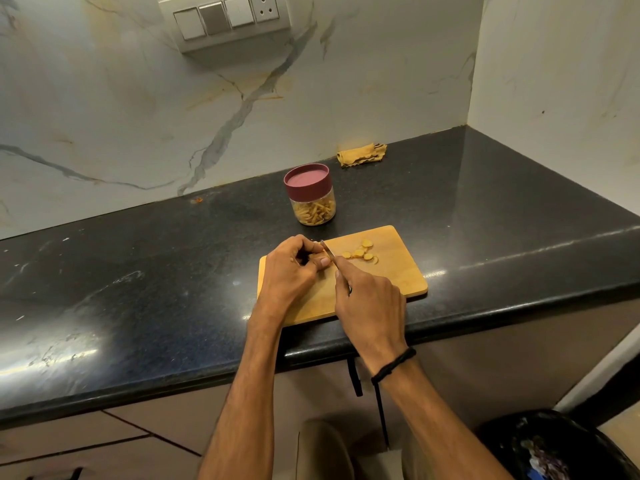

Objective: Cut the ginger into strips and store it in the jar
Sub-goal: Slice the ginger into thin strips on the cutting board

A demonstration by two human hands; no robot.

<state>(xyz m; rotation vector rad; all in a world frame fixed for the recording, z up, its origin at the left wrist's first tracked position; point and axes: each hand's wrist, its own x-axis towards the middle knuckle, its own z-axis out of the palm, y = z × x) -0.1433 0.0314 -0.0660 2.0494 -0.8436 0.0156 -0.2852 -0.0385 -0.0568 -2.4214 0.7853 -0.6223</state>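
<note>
Wooden board (pixel 398 271) under your hands, your left hand (pixel 291 268) curled beside the knife (pixel 328 251), its hold hidden, your right hand (pixel 370 306) gripping the handle, forefinger along the spine, ginger slices (pixel 360 252) just right of the blade, lidded jar (pixel 313 202) behind.

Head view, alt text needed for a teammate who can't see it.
Over a cutting board, the right hand grips a knife, blade beside the curled left hand, whose contents are hidden. Ginger slices lie on the board; a lidded jar of strips and a yellow cloth sit behind on the counter.
</note>
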